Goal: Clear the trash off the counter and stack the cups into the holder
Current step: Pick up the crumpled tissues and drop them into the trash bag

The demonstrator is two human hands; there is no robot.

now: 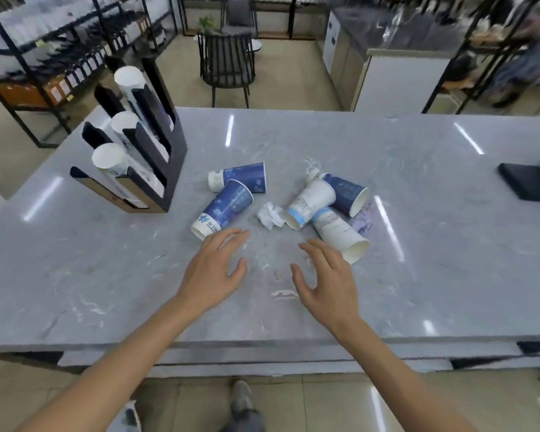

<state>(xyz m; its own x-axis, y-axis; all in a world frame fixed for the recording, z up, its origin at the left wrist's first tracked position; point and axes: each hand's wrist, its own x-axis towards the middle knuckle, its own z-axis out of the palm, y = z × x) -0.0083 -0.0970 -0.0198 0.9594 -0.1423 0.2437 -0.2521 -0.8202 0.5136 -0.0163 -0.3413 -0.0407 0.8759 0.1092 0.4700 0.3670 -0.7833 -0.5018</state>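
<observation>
Several paper cups lie on their sides on the grey counter [418, 251]. Two blue cups [226, 205] [242, 179] lie at the left of the group. At the right lie a dark blue cup [345, 190] and two white cups [310, 202] [340, 233]. A crumpled white tissue [270, 215] rests between the groups. A small white scrap [282, 294] lies between my hands. My left hand [214, 269] is open, fingertips just short of the nearest blue cup. My right hand [325, 279] is open beside the nearest white cup. The black cup holder [156, 169] at the left holds three cup stacks.
A dark flat object [529, 182] lies at the counter's right edge. A black chair [226, 67] stands beyond the counter, with shelving at the far left and another counter at the far right. The counter's near edge runs below my forearms.
</observation>
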